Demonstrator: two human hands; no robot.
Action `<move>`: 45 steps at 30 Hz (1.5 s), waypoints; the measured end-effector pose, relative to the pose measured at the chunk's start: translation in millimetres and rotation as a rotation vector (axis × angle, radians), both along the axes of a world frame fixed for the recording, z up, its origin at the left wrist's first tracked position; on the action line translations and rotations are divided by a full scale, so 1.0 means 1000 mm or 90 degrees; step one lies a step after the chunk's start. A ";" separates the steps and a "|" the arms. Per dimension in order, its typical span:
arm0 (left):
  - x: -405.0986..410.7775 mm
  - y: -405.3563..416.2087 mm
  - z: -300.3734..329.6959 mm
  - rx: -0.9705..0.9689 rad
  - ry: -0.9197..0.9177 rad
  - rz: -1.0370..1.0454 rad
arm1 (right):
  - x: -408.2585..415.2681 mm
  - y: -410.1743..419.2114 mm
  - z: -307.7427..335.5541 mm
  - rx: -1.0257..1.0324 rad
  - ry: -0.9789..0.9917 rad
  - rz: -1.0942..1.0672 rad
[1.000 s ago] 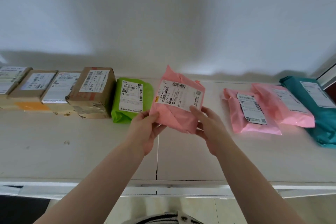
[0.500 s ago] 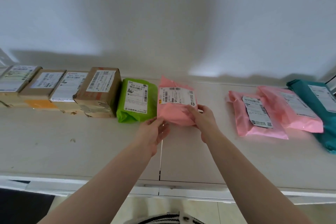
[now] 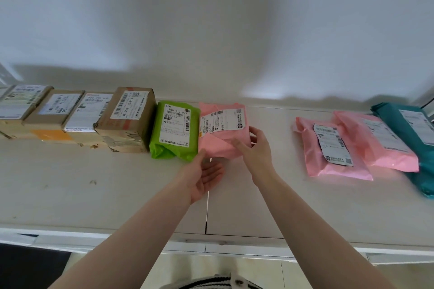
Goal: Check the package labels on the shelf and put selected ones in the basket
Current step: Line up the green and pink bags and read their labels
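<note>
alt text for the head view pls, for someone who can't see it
A person's right hand holds a pink package on a white shelf beside a green package; the left hand is open just below it.

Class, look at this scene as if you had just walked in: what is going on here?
A person is going through a row of labelled parcels on a white shelf. The right hand grips a pink parcel that sits on the shelf beside a green parcel. The left hand is open, palm up, just in front of it. No basket is in view.
</note>
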State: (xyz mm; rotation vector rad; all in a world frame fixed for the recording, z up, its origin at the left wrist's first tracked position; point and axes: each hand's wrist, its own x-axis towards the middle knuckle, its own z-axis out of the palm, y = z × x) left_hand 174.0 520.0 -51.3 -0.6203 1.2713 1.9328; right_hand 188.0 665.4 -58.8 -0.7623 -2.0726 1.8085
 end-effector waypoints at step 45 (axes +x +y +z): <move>0.009 -0.024 -0.001 0.029 0.058 -0.086 | 0.029 -0.025 -0.003 -0.143 -0.085 -0.064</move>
